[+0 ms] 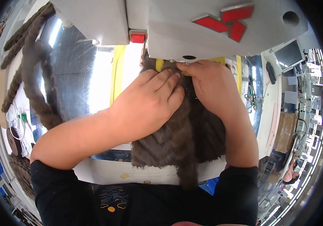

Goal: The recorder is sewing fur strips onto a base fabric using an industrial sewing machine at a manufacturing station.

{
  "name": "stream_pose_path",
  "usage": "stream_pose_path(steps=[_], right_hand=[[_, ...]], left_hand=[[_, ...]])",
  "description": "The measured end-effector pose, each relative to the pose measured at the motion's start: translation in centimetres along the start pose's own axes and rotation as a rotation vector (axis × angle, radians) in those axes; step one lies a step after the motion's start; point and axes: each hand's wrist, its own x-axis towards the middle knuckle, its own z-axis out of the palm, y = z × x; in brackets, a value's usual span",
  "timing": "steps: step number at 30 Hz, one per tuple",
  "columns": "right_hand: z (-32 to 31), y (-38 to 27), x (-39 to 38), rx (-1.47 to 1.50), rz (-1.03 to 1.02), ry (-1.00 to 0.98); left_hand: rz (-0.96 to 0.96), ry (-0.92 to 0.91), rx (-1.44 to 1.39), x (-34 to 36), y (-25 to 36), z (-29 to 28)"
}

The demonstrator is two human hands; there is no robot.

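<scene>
Brown fur hangs down over the table's near edge, with a long fur strip lying along its middle. My left hand presses its bent, close-together fingers onto the fur's upper part. On the other side, my right hand is closed at the fur's far end, thumb and fingertips pinching it. Both hands are just under the grey head of a sewing machine. Beside my left fingertips is a small yellow piece. The needle area is mostly hidden by my hands and the machine head.
More brown fur strips lie in a heap at the left. A red button sits on the machine. Scissors and a dark screen are at the right, with a cardboard box beyond. Another person is far off at the right.
</scene>
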Motion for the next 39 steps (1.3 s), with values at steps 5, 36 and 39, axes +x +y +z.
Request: stream_pose_path(steps=[5,36,39], right_hand=[[0.2,0.6,0.6,0.035,0.038,-0.001],[0.7,1.0,3.7,0.362,0.198,0.071],[-0.3,0.6,2.7,0.323,0.109,0.008]], left_hand=[[-0.021,0.012,0.019,0.1,-0.5,0.3],[-0.074,-0.067,0.004,-0.4,-2.8,-1.2],[-0.015,0.023,-0.017,-1.3,-3.8,-1.2]])
